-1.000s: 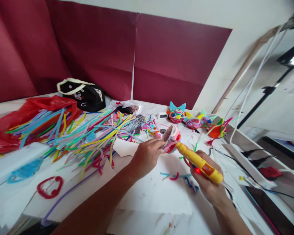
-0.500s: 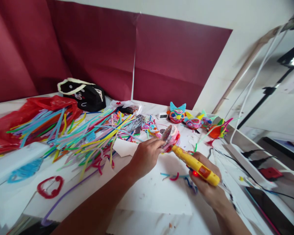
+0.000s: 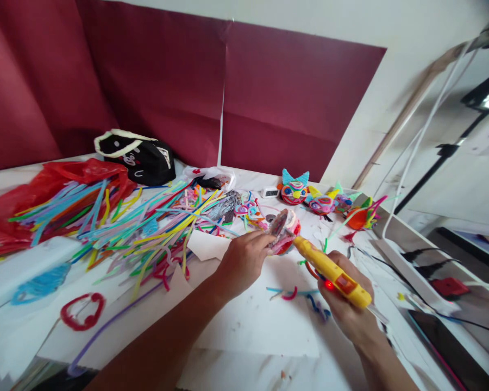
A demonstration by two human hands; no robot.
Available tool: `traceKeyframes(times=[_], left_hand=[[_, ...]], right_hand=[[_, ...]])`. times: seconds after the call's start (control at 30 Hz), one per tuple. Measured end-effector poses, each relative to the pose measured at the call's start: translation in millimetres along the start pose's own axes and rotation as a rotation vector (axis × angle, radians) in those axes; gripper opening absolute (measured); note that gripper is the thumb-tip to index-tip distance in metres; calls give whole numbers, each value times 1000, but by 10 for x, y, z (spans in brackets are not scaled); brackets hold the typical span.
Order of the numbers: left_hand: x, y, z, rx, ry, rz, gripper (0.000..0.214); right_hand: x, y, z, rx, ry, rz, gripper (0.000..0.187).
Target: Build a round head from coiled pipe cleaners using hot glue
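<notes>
My left hand (image 3: 246, 258) is closed on a small round pipe-cleaner craft piece (image 3: 290, 228) in pink, red and white, held tilted above the white paper. In my right hand (image 3: 350, 304) is a yellow glue gun (image 3: 334, 274) with a red light glowing near the grip. Its tip points at the craft piece's right side; whether it touches I cannot tell. On the paper (image 3: 248, 331) beneath lie a curved red pipe-cleaner bit (image 3: 291, 294) and a twisted dark blue one (image 3: 318, 308).
Left of the hands spreads a heap of coloured pipe cleaners (image 3: 146, 233) by a red plastic bag (image 3: 61, 176). Behind it sits a black pouch (image 3: 146, 163). Finished-looking craft heads (image 3: 295, 187) stand at the back right. A power strip (image 3: 415, 277) and a phone (image 3: 452, 347) lie on the right.
The glue gun and my right hand have shifted slightly right, so the tip is a little farther right on the craft piece. My left hand stays almost in place.
</notes>
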State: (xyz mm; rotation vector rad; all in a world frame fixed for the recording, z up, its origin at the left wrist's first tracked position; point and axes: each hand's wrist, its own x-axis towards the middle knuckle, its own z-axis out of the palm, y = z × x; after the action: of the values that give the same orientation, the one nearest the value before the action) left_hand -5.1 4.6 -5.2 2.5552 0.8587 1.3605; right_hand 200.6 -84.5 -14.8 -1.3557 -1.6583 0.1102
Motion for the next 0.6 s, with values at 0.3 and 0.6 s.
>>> traceKeyframes(times=[0.3,0.6], left_hand=[[-3,-41,16,-15,25,-5,17],[11,-53,14,-15,22,-23,19]], right_hand=[[35,-88,-18,-44,-66,-49,5],[36,-103,-7,-28,-105,-35,4]])
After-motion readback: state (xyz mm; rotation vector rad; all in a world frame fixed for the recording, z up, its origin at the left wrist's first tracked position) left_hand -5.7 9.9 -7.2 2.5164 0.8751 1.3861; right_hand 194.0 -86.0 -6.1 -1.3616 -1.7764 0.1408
